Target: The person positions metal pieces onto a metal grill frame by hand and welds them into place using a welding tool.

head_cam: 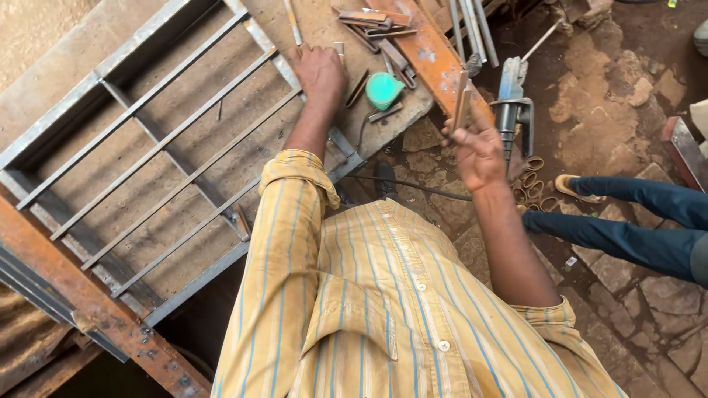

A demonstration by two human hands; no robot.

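Metal strip pinched upright in right hand at two o'clock; left hand presses flat, fingers spread, on surface beside grille at eleven o'clock.

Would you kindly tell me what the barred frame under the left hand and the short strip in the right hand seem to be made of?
The barred frame looks like bare grey steel, dull and dusty, with welded joints. The short strip in the right hand appears to be similar flat metal, grey-brown, possibly lightly rusted. The left hand rests at the frame's edge.

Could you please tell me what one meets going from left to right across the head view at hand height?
Grey metal bar grille frame → left hand → turquoise round tape measure → right hand holding thin metal strip → grey angle grinder.
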